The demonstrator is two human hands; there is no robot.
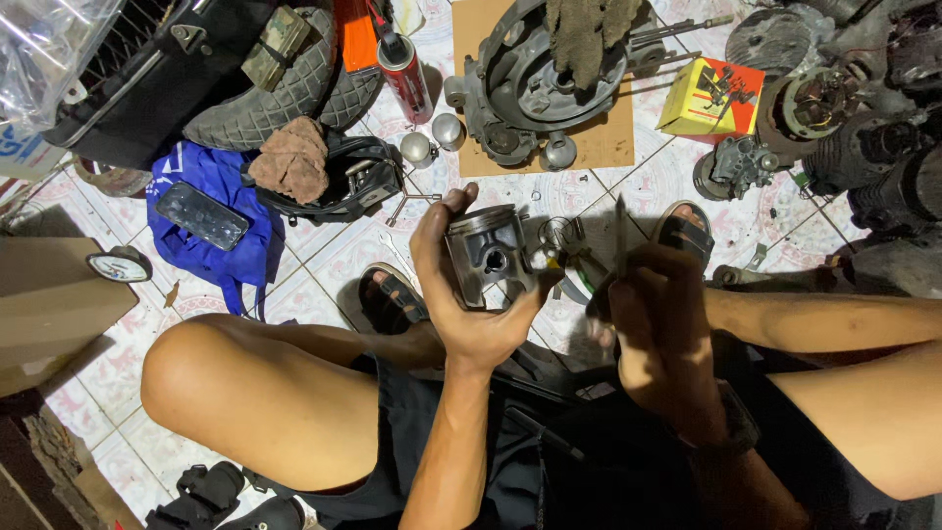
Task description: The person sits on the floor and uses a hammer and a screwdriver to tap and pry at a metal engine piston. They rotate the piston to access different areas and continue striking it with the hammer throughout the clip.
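My left hand (459, 285) grips a grey metal piston (488, 253), held upright above my lap with its side pin hole facing me. My right hand (659, 319) is closed around a slim tool (620, 236), a thin blade or file that points up and away; a green-handled part shows by the fingers. The two hands are close together, the tool just right of the piston and not touching it. I sit on the floor with my knees apart and sandalled feet (391, 294) on the patterned tiles.
An engine casing (530, 88) lies on cardboard ahead, a rag draped on it. A yellow box (708, 96), engine parts (844, 118), a red spray can (404, 74), a quilted seat (285, 93), a blue bag (221, 250) with a phone and a gauge (120, 265) surround me.
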